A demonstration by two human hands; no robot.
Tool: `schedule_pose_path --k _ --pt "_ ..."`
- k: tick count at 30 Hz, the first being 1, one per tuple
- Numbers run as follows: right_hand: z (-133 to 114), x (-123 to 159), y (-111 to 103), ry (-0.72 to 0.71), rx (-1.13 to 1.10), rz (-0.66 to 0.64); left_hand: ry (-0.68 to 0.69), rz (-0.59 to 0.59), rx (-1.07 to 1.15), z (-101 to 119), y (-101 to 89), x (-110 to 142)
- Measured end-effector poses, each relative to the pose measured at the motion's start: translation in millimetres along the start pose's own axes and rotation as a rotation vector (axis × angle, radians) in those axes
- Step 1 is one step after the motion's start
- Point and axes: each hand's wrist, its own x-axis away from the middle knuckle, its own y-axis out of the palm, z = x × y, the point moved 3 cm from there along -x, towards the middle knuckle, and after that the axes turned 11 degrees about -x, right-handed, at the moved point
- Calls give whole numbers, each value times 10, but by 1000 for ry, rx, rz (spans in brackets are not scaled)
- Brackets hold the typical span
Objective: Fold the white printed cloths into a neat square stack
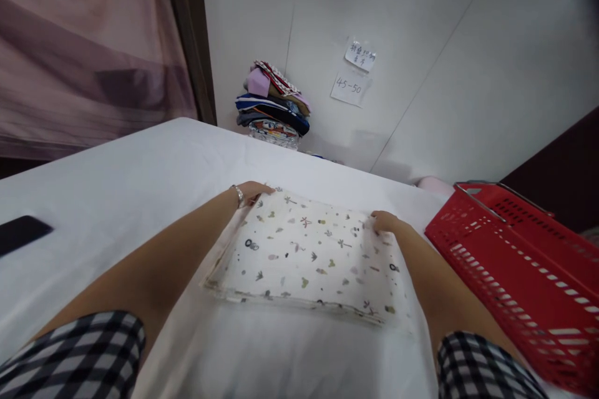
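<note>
A folded white cloth (313, 249), printed with small palm trees, leaves and other little figures, lies in layers on the white-covered table in front of me. My left hand (254, 191), with a bracelet at the wrist, grips its far left corner; the fingertips are partly hidden under and behind the edge. At the far right corner, my right hand (386, 222) is closed on the cloth with the thumb on top. Its near edge shows several layers, almost flush with one another.
A red plastic basket (515, 274) with metal handles stands at the right. Folded clothes (274, 103) are piled at the back by the wall, under paper notes (350, 87). A dark flat object (23, 234), perhaps a phone, lies at the left. Pink curtain (88, 43) hangs beyond.
</note>
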Motion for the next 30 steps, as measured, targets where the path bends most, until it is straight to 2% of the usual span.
schedule_pose_path --k 3,5,10,14,16,19,21,22,24,26,28,30 --pt "-32 -1 -80 -26 10 -33 -18 -136 -97 52 0 39" --pt "-40 51 -141 -67 9 -49 15 -172 -141 99 -16 96" --pt "-37 318 -423 -186 6 -47 105 -96 -219 292 -132 318" --pt "-67 608 -913 -247 15 44 275 4 -254 675 -336 555" --pt "-90 786 -1244 -247 -8 184 396 70 -240 947 -488 704" --pt "-157 1127 -1721 -291 -31 532 619 178 -142 1353 -761 982" --pt "-226 1382 -1896 -368 18 748 803 235 -85 1534 -946 1201" --pt "-261 1501 -1917 -416 57 829 878 269 -86 1568 -1034 1311" --pt "-307 1699 -1811 -509 132 936 965 357 -176 1497 -1184 1506" --pt "-308 1826 -1519 -591 182 980 990 448 -371 1233 -1270 1650" --pt "-269 1892 -1065 -665 205 955 1051 487 -609 807 -1258 1739" --pt "-201 1919 -500 -711 210 854 1140 403 -771 264 -1146 1774"
